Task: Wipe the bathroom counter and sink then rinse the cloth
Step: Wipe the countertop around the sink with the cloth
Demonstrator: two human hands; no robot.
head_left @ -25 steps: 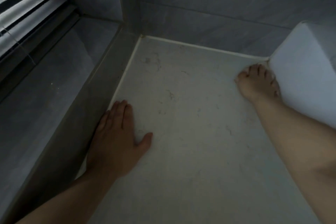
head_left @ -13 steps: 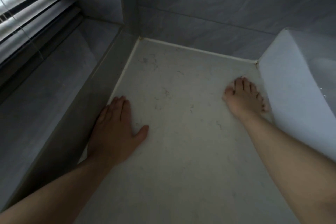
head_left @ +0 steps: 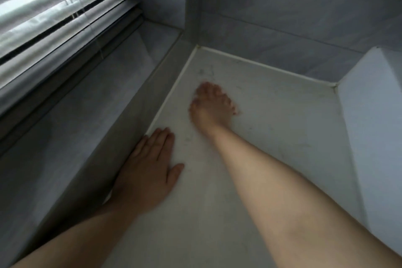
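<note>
The white marbled counter [head_left: 282, 128] runs from the corner towards me. My left hand [head_left: 150, 167] lies flat on it, palm down, fingers together, against the left wall edge, holding nothing. My right hand [head_left: 212, 105] is blurred, fingers curled down onto the counter near the back left corner, just beyond my left hand. No cloth shows clearly under it; a small pale bit pokes out by the fingers. The white sink's outer wall [head_left: 369, 128] rises at the right.
Grey tiled walls [head_left: 293, 17] close the back of the counter. A grey ledge [head_left: 91, 102] runs along the left under window blinds [head_left: 54, 17]. Thin dark hairs and specks lie on the counter near the back corner.
My right hand has swept left across the counter, from beside the sink to near the back left corner. My left hand has stayed flat in place.
</note>
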